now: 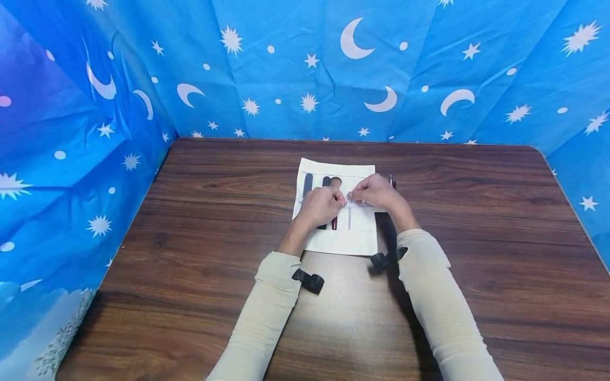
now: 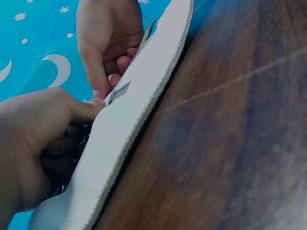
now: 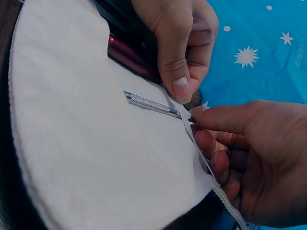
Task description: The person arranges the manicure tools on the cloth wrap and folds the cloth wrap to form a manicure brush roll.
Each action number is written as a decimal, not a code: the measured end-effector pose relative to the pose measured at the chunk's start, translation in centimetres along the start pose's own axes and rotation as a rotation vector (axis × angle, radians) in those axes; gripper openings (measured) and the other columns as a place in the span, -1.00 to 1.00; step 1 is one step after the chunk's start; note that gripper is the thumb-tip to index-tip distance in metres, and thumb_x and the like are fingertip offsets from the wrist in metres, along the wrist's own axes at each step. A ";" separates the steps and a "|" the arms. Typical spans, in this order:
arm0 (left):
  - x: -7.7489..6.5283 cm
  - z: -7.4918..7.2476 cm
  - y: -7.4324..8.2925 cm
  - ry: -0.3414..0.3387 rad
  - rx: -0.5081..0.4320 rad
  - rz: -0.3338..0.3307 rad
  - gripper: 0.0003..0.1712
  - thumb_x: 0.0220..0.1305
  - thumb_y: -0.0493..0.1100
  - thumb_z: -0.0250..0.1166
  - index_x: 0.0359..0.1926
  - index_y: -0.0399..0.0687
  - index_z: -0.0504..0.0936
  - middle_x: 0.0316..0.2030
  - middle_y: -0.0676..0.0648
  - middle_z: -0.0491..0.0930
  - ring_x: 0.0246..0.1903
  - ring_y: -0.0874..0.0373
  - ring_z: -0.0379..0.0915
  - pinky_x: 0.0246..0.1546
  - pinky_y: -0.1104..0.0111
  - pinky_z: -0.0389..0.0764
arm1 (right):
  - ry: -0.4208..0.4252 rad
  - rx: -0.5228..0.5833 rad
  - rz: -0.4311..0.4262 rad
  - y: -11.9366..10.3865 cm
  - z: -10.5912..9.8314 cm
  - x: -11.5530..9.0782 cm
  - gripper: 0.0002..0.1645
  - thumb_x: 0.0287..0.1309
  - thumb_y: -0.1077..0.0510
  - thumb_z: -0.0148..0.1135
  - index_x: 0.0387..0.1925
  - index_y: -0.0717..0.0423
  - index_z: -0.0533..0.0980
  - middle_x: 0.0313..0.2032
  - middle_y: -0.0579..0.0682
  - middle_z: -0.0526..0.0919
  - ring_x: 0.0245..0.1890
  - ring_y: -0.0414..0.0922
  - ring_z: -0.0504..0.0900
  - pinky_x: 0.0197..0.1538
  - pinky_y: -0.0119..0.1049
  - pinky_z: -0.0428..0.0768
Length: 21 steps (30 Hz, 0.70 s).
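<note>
A white cloth tool holder (image 1: 340, 243) lies on the table, with an elastic band (image 3: 199, 148) across it. My left hand (image 1: 321, 205) is over its middle, thumb and finger pinching the band. Just to the right, my right hand (image 1: 376, 191) pinches the end of a slim silver tool with a knurled handle (image 3: 153, 103), which passes under the band. Close by the left hand is a makeup brush with brown bristles (image 1: 335, 182) and a dark red handle (image 3: 127, 55). Two flat dark strips, one a grey strip (image 1: 307, 184) and one a black strip (image 1: 326, 181), stand left of it.
A dark glossy object (image 1: 392, 181) shows beside the right hand, partly hidden. The brown wood-grain table (image 1: 214, 211) spreads around the holder. A blue curtain with moons and stars (image 1: 286, 69) hangs behind and at the left. Both wrists wear black straps with small cameras.
</note>
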<state>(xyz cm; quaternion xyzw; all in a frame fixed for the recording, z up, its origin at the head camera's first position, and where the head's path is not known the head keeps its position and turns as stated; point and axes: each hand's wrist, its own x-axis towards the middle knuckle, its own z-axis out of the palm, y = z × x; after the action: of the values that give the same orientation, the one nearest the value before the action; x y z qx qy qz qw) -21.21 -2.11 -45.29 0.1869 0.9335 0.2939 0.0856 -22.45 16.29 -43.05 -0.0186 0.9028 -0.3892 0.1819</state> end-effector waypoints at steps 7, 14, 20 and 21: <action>0.1 0.1 0.0 0.000 0.012 0.010 -0.83 0.42 -0.07 0.26 -0.27 0.05 0.74 -0.60 0.12 0.52 -0.55 0.24 0.39 -0.44 0.43 0.31 | 0.048 0.003 -0.066 1.0 -1.1 -1.1 -0.68 0.34 0.13 0.23 -0.06 0.30 0.70 -0.34 0.09 0.75 -0.44 -0.22 0.53 -0.33 -0.40 0.45; 0.0 0.0 0.8 0.006 0.053 0.044 -0.84 0.38 -0.10 0.28 -0.23 0.05 0.79 -0.45 0.03 0.73 -0.50 0.19 0.50 -0.38 0.32 0.51 | 0.134 0.124 -0.126 3.0 -3.2 -3.0 -0.63 0.43 0.13 0.16 0.06 0.33 0.61 -0.17 0.30 0.71 -0.37 -0.22 0.63 -0.27 -0.45 0.57; 0.3 0.5 1.5 -0.007 0.055 0.105 -0.81 0.41 -0.07 0.28 -0.15 0.06 0.80 -0.52 0.01 0.70 -0.62 0.24 0.34 -0.53 0.42 0.32 | 0.204 0.220 -0.150 4.8 -4.4 -4.0 -0.61 0.46 0.13 0.13 0.10 0.38 0.57 -0.23 0.01 0.74 -0.32 -0.34 0.66 -0.17 -0.46 0.66; 0.4 0.6 1.6 -0.010 0.064 0.110 -0.81 0.41 -0.06 0.28 -0.14 0.07 0.81 -0.48 0.02 0.72 -0.61 0.24 0.36 -0.52 0.43 0.33 | 0.212 0.227 -0.147 5.0 -4.6 -4.2 -0.60 0.46 0.13 0.12 0.11 0.38 0.57 -0.26 -0.07 0.73 -0.33 -0.35 0.65 -0.17 -0.46 0.66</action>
<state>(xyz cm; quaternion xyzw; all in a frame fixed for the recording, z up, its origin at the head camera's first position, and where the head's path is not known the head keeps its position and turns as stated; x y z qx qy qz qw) -20.93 -0.46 -44.87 0.2420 0.9303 0.2671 0.0682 -19.55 23.69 -42.39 -0.0229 0.8633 -0.5008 0.0575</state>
